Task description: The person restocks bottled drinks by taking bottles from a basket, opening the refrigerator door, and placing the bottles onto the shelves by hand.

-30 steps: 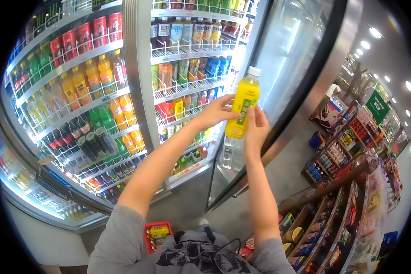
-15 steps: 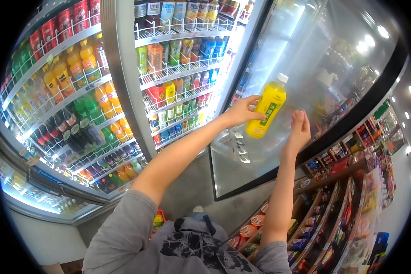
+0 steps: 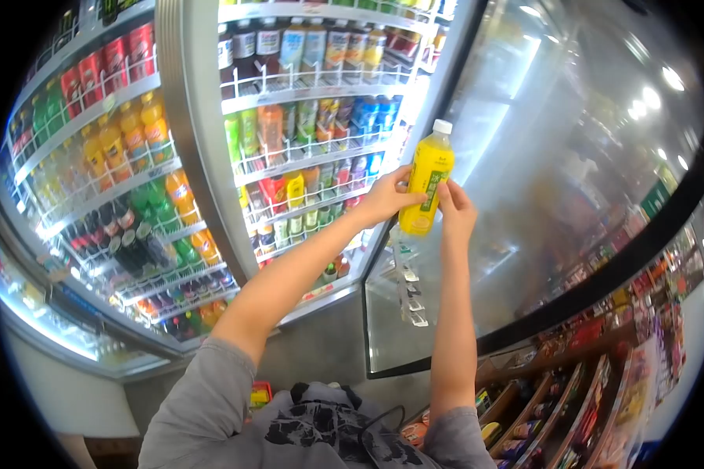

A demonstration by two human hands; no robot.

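A yellow drink bottle [image 3: 429,176] with a white cap and a green label panel is held up before me, tilted slightly to the right. My left hand [image 3: 389,195] wraps its left side, the thumb lying across the front of the label. On the other side, my right hand [image 3: 455,207] touches the bottle's lower right edge with thumb and fingertips close together. Behind the bottle stands the open glass door [image 3: 540,156] of the drinks fridge.
Lit fridge shelves [image 3: 313,90] with rows of bottles face me. A closed fridge section [image 3: 102,180] with cans and bottles stands at left. Snack shelves [image 3: 555,414] run along the lower right. A red basket [image 3: 260,393] sits on the floor by my body.
My right hand has come in from the right and now touches the bottle. The left hand and bottle have shifted left in view, and my view has turned somewhat.
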